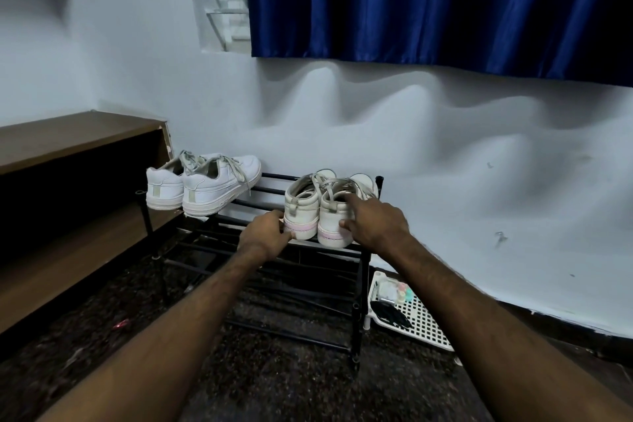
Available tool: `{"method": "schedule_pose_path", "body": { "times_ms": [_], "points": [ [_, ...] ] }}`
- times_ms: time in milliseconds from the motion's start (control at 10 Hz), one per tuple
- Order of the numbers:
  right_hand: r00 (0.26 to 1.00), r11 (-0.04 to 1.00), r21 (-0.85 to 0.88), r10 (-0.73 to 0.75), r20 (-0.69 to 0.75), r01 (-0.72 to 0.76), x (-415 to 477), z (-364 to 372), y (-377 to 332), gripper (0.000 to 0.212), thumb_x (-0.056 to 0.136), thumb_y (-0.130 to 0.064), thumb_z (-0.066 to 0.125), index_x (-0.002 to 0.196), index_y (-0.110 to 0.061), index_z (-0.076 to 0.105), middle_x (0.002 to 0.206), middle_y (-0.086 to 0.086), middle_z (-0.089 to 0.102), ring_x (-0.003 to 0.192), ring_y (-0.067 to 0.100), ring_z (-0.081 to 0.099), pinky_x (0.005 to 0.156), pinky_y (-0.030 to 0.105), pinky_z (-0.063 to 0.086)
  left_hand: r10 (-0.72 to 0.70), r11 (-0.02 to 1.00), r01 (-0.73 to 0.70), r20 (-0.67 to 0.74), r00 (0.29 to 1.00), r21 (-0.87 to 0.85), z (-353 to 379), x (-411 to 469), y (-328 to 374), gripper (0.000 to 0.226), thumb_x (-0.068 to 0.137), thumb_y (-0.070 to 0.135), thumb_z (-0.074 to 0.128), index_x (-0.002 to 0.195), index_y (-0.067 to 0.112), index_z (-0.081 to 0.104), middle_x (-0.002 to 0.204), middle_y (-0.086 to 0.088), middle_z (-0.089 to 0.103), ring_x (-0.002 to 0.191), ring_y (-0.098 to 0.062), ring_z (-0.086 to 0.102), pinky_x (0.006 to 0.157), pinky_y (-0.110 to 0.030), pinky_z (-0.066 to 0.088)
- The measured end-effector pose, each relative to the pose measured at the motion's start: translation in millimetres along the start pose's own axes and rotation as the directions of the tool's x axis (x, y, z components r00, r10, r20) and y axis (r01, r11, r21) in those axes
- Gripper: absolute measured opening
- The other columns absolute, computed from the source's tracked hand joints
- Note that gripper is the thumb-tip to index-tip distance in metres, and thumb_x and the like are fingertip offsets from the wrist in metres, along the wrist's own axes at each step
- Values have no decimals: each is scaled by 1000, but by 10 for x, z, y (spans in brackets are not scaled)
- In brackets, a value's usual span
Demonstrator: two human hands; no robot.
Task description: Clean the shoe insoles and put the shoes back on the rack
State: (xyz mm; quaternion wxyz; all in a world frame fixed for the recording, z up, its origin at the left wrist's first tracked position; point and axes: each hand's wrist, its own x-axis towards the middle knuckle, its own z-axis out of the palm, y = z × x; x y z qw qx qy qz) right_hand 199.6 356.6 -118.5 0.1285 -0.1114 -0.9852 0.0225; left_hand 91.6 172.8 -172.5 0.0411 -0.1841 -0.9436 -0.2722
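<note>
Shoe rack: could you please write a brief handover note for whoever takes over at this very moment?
Left hand grips the heel of the left pink-striped shoe. Right hand pinches the heel of the right pink-striped shoe, forefinger at its opening.
Both shoes stand on the top shelf of the black rack, right end; the white sneakers sit at its left end.
Done: both pairs are on the rack.
Left: let go; insole cleaning cannot be judged from here.

Left pair (202,187), right pair (322,212) atop rack (274,177); basket (424,322) right, likely on floor (308,387).
</note>
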Motion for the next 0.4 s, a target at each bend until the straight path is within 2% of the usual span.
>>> {"method": "schedule_pose_path", "body": {
  "times_ms": [100,200,300,400],
  "points": [
    [997,999,-38,-1,-74,-2,-56,36,-11,49,93,-47,50,132,-20,41,123,10,56,114,32,53,79,39,46,41,992,-45,35,999,119,-24,-64,20,50,83,42,65,125,18,54,122,-7,63,114,-28,58,92,-40,49],
    [984,998,-63,-8,-177,-3,12,55,-43,52,93,-49,49,132,-17,43,128,9,48,121,29,42,80,41,48,106,969,-104,7,994,225,-26,-96,20,46,87,39,60,128,19,49,125,-7,59,116,-28,55,90,-39,46],
    [952,997,-68,-41,-304,21,178,52,-169,48,94,-51,44,126,-16,50,124,7,50,117,29,44,84,43,44,187,926,-167,-27,982,337,-217,-51,37,51,91,34,54,137,18,40,134,-7,51,122,-28,50,93,-42,45],
    [939,991,-95,-122,-321,96,506,61,-286,46,97,-48,39,127,-15,50,126,7,50,118,28,45,91,45,38,249,910,-189,-123,961,370,-533,254,24,54,93,27,49,143,14,33,142,-7,45,126,-28,46,94,-44,47]
  ]
}}
